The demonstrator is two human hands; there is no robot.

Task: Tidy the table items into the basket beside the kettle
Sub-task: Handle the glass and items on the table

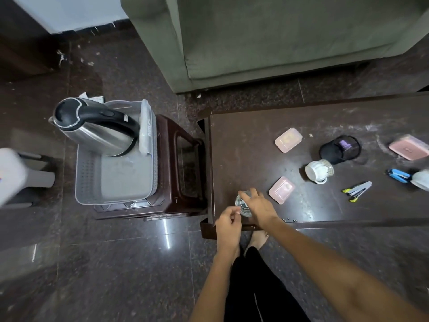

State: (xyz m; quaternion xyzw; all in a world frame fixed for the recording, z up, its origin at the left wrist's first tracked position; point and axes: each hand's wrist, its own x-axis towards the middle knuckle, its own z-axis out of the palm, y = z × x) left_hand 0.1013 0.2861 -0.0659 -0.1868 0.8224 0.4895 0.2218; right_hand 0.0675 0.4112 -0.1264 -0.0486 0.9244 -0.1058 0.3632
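The right hand (pixel 257 206) curls its fingers (pixel 245 195) over the rim of a small clear drinking glass (pixel 243 205) at the near left corner of the dark brown worktop (pixel 255 154). The left hand (pixel 228 223) hovers just beside the glass, fingers loosely curled, holding nothing. The grey plastic basket (pixel 116 180) sits well left of the glass, a steel kettle (pixel 92 126) in it.

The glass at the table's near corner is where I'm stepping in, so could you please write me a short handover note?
Right hand: grip closing over the glass from above.
Left hand: beside the glass, fingers loosely curled, holding nothing.
Basket beside the kettle: no table items in it.
Left on the table: glass, two pink boxes, cup, mesh holder, pink tray, staplers.
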